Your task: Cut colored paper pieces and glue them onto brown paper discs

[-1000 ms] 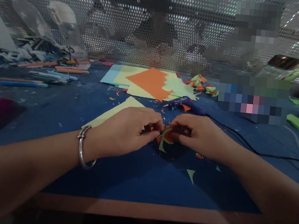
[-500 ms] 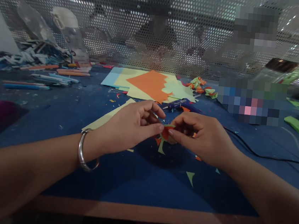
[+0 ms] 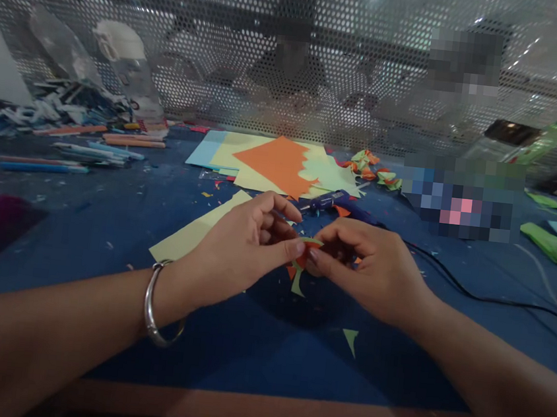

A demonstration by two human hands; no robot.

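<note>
Between my hands, just above the table, is a small piece of orange and green paper (image 3: 308, 245). My left hand (image 3: 247, 248) pinches its left side between thumb and fingertips and wears a silver bangle on the wrist. On the other side, my right hand (image 3: 373, 258) grips the paper with thumb and curled fingers, which partly hide it. A blue tool with a thin tip (image 3: 329, 200), which looks like a glue gun, lies just beyond my fingers. Below the held piece is a pale green paper scrap (image 3: 297, 285).
Stacked behind are yellow sheets (image 3: 225, 150) and an orange sheet (image 3: 273, 161). Crumpled paper pieces (image 3: 363, 164) lie to their right. Rolled paper sticks (image 3: 44, 167) and a bottle (image 3: 135, 77) stand left. A black cord (image 3: 478, 298) crosses the right side; a perforated panel (image 3: 211, 42) rises behind.
Both hands keep their hold on the small paper piece, with only a slight shift of the fingers. The whole view has moved a little, so the table appears slightly lower.
</note>
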